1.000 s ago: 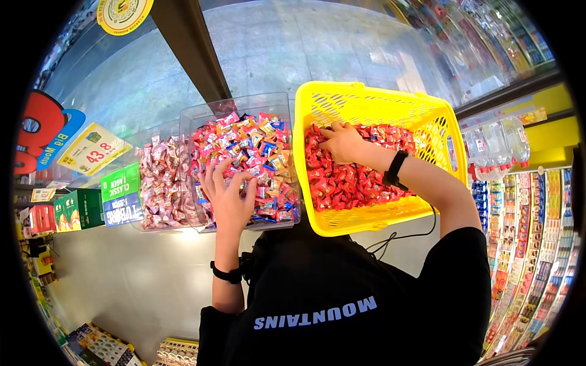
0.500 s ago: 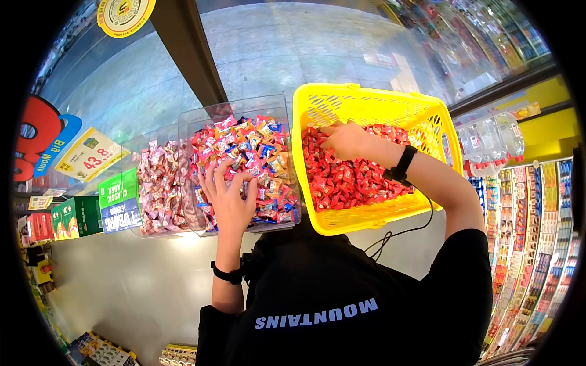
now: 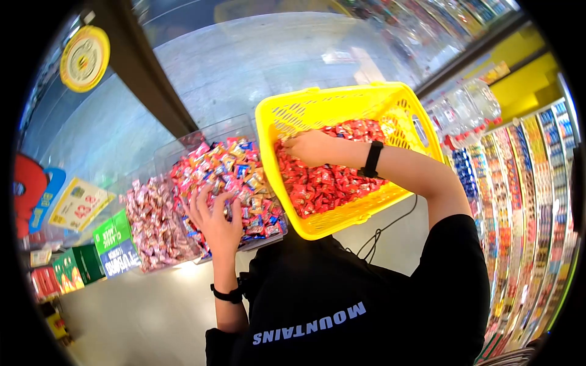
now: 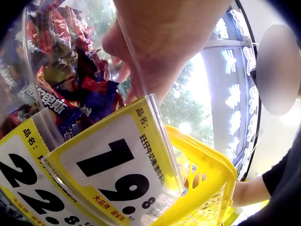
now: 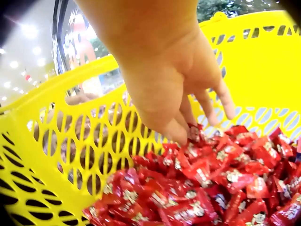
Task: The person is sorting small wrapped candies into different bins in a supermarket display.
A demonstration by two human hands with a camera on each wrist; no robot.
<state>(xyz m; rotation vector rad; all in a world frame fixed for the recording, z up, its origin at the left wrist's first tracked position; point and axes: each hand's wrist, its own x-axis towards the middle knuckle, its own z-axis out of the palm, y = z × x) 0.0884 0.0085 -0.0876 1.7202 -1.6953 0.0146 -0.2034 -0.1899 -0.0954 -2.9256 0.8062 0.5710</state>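
The left hand (image 3: 218,226) rests over a clear plastic bin of mixed wrapped candies (image 3: 223,160), its fingers spread and lightly bent. From the left wrist view, that hand (image 4: 155,52) is beside the bin's clear wall, with dark blue and red wrapped candies (image 4: 51,101) behind it. The right hand (image 3: 317,148) reaches into a yellow basket (image 3: 308,226) at its left end. There the right hand (image 5: 164,89) points down at a heap of red wrapped candies (image 5: 202,183). Its thumb and forefinger pinch one red candy (image 5: 194,132) at the heap's top; the other fingers hang straighter.
Pink wrapped candies (image 3: 160,222) fill a second bin on the left. Price cards (image 4: 106,165) stand against the bin fronts. A yellow price sign (image 3: 80,204) and drink cartons (image 3: 116,244) are further left. Bottles (image 3: 467,110) and stocked shelves (image 3: 519,213) stand right of the basket.
The head view has turned, so bins and basket appear shifted left and tilted. Inside the basket, the right hand's spread fingers have drawn together at the red candies. The left hand keeps its place.
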